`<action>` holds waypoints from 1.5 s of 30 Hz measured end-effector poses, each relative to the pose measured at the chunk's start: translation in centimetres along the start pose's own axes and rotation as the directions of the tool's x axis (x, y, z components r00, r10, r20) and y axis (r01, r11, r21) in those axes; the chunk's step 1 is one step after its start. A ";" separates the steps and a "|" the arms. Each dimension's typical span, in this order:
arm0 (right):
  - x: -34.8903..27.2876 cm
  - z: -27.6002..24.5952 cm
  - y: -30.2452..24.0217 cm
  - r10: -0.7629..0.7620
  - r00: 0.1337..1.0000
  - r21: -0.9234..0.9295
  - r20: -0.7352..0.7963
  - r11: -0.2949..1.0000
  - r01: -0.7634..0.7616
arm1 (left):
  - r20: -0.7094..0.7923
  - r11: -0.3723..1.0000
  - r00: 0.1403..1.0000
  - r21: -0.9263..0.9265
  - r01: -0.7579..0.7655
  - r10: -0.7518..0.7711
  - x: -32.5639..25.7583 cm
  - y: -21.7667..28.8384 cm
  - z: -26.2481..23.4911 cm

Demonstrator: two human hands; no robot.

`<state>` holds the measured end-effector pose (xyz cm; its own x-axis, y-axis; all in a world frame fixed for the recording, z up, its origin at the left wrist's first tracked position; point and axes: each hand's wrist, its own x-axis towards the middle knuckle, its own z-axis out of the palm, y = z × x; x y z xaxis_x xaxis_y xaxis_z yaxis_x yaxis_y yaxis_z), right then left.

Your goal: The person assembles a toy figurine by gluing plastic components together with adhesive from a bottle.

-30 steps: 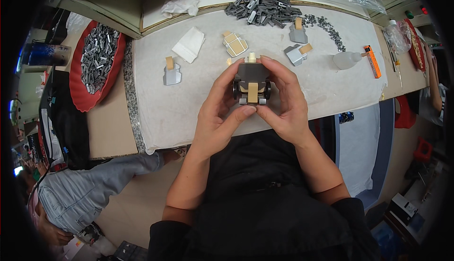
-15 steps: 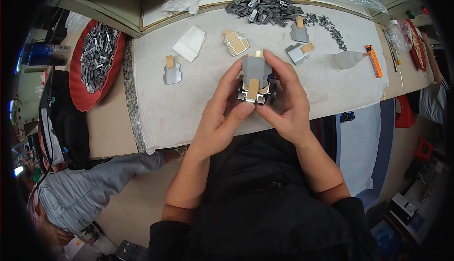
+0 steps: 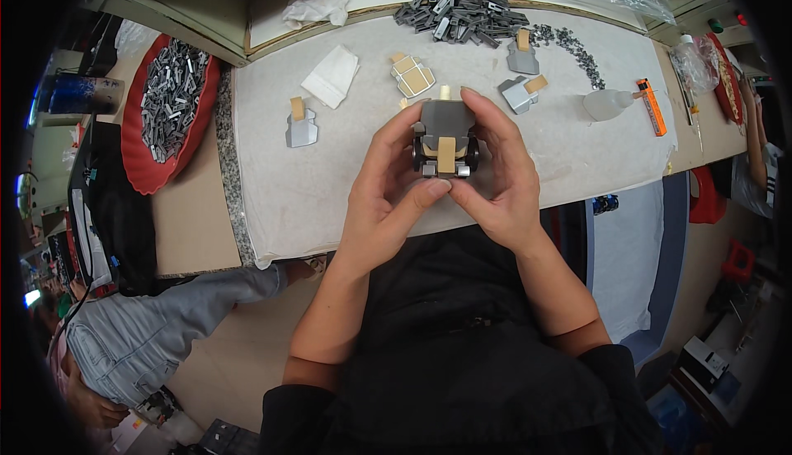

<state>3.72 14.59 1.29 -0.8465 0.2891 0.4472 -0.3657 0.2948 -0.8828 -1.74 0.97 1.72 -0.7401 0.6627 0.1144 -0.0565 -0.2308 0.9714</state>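
Note:
Between both hands I hold a small wheeled grey-and-tan model point(image 3: 446, 121), like a toy car, just above the near part of the white-covered table. Black discs like wheels show at its sides, and a tan strip runs down its near end. My left hand point(image 3: 381, 187) grips the left side with thumb and fingers, and my right hand point(image 3: 505, 179) grips the right side; both thumbs meet at the near edge. Its underside is hidden. Beyond it lie a tan-panelled piece point(image 3: 412, 77) and grey pieces with tan tabs point(image 3: 302, 132), two of them at the right point(image 3: 523, 61).
A heap of dark grey parts point(image 3: 458, 5) lies at the back, beside scattered tiny parts point(image 3: 582, 55). At right are a translucent squeeze bottle point(image 3: 605, 105) and an orange box point(image 3: 652, 113). A red tray point(image 3: 132, 146) of parts stands left, near a folded white cloth point(image 3: 330, 75).
The model has been tilted and turned slightly in my hands, so its grey top looks darker and its near end faces me more squarely. Both hands keep nearly the same place.

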 end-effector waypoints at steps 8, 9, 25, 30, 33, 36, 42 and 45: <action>0.1 0.0 -0.3 -0.032 0.996 -0.104 0.081 0.994 0.041 | -0.108 0.982 0.993 -0.185 0.032 -0.053 0.4 0.1 -0.1; 0.2 0.1 -0.5 -0.036 0.995 -0.150 0.092 0.987 0.049 | -0.110 0.985 0.989 -0.151 0.085 -0.102 0.5 0.3 0.0; 0.9 -0.1 -0.6 -0.090 0.983 -0.248 0.160 0.960 0.128 | -0.039 0.986 0.986 -0.016 0.164 -0.165 1.4 1.1 0.2; 0.6 -0.6 -0.3 -0.055 0.988 -0.181 0.146 0.980 0.082 | 0.009 0.989 0.989 -0.027 0.145 -0.144 1.5 0.8 0.3; 0.3 -1.5 -0.1 0.102 0.988 0.049 0.118 0.993 -0.108 | 0.071 0.986 0.990 -0.100 0.131 -0.125 1.2 0.3 0.1; 0.2 -2.5 0.8 0.178 0.979 0.456 0.096 0.867 -0.202 | 0.094 0.992 0.993 -0.106 0.075 -0.065 0.6 -0.3 0.6; -0.3 -3.9 0.6 0.257 0.954 0.912 0.152 0.335 -0.235 | 0.043 0.997 0.997 0.037 -0.068 0.067 0.0 -0.7 1.4; 0.0 -3.1 0.8 0.199 0.970 0.968 0.141 0.179 -0.177 | 0.020 0.994 0.999 0.099 -0.052 0.051 -0.3 -0.5 1.5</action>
<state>4.64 17.62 0.98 -0.9482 0.2111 0.2374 -0.2901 -0.8799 -0.3763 -0.49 1.92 1.53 -0.7287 0.6639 0.1677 0.0489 -0.1937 0.9798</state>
